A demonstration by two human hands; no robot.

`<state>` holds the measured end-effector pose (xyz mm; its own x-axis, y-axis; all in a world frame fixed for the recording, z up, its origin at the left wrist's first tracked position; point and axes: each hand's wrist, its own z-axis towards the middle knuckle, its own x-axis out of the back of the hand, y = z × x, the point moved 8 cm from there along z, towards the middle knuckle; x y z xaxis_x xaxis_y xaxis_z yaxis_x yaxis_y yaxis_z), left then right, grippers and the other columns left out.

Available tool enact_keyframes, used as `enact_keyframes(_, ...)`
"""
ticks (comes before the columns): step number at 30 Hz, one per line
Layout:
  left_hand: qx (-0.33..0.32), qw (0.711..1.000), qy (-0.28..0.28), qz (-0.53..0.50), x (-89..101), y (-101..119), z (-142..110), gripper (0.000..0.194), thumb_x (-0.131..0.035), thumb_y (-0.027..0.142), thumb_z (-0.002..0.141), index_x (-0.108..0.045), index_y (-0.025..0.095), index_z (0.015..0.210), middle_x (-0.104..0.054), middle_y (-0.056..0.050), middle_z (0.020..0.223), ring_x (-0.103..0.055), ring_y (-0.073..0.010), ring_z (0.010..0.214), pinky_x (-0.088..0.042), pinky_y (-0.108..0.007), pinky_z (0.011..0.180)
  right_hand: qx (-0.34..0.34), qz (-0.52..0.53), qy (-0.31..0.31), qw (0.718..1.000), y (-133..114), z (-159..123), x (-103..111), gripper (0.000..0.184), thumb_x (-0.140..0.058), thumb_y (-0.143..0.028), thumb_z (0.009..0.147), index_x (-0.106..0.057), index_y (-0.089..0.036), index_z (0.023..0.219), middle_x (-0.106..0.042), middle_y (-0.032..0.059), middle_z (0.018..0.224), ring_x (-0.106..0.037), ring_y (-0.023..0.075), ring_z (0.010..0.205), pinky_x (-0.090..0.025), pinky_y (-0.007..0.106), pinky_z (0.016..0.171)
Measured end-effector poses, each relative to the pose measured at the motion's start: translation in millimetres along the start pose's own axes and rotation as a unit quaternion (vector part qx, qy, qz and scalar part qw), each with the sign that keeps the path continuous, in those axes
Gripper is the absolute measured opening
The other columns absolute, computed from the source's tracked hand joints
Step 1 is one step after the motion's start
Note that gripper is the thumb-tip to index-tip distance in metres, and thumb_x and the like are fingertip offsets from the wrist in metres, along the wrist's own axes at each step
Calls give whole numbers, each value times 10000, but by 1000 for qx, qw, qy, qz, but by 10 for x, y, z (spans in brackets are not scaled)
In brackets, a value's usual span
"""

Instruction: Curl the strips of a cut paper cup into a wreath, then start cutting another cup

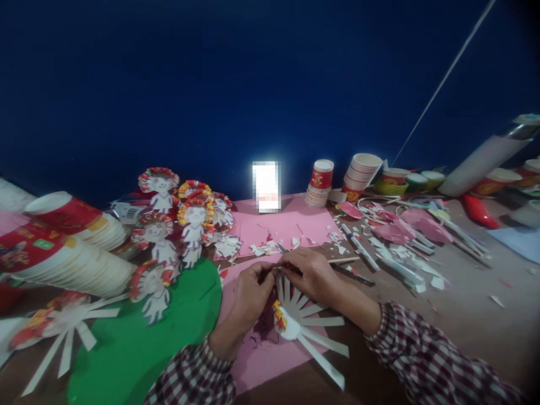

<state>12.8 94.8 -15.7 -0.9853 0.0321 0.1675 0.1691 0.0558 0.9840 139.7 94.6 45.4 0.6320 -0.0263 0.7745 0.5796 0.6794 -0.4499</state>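
A paper cup cut into white strips (304, 326) lies spread like a fan on a pink sheet (270, 349). My left hand (250, 295) is closed and pinches one strip near its tip. My right hand (311, 274) is closed too, fingers wrapped round a thin stick-like tool (343, 260) whose end pokes out to the right. Both hands meet just above the cut cup. What the fingertips press between them is hidden.
Finished paper-cup dolls (192, 222) stand at the left on a green sheet (139, 343). Stacked red cups (63, 242) lie far left, more cups (360, 174) at the back. Pens, scraps and pink cut-outs (400, 236) litter the right. A bright phone (266, 185) stands against the blue wall.
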Motion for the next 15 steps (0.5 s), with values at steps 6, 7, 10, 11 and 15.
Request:
enact_keyframes(6, 2, 1000, -10, 9, -8, -9, -7, 205, -581, 282, 759, -687, 144, 867, -712, -73, 833, -637, -174, 754, -492, -257, 673, 6, -16, -14, 1000, 0, 2, -18, 76, -557, -193, 845, -604, -178, 902, -637, 37, 795, -569, 154, 772, -428, 259, 710)
enact_keyframes(7, 4, 1000, -11, 9, -6, -16, -7, 212, -582, 290, 761, -690, 144, 871, -714, -75, 837, -640, -178, 758, -494, -260, 677, 9, -20, -15, 1000, -2, 0, -24, 83, -556, -194, 848, -611, -180, 909, -640, 40, 801, -574, 154, 784, -430, 258, 721)
enact_keyframes(10, 6, 1000, -14, 8, -5, -40, -3, 222, -588, 300, 763, -697, 142, 875, -719, -79, 843, -646, -186, 761, -499, -267, 683, 13, -32, -13, 999, -8, -1, -34, 83, -566, -191, 841, -625, -184, 899, -643, 41, 794, -582, 154, 783, -434, 256, 727)
enact_keyframes(11, 5, 1000, -16, 9, -7, -44, -1, 222, -588, 298, 764, -700, 142, 876, -720, -80, 846, -648, -187, 761, -501, -270, 687, 14, -36, -10, 999, -14, 0, -33, 80, -568, -186, 837, -627, -183, 891, -642, 41, 786, -582, 154, 774, -434, 256, 723)
enact_keyframes(15, 0, 1000, -21, 3, -22, -32, 8, 218, -574, 272, 766, -706, 155, 894, -724, -77, 887, -653, -192, 805, -505, -277, 724, 20, -48, -2, 999, -49, 10, -19, 82, -546, -157, 832, -622, -170, 857, -639, 46, 770, -573, 159, 755, -429, 260, 705)
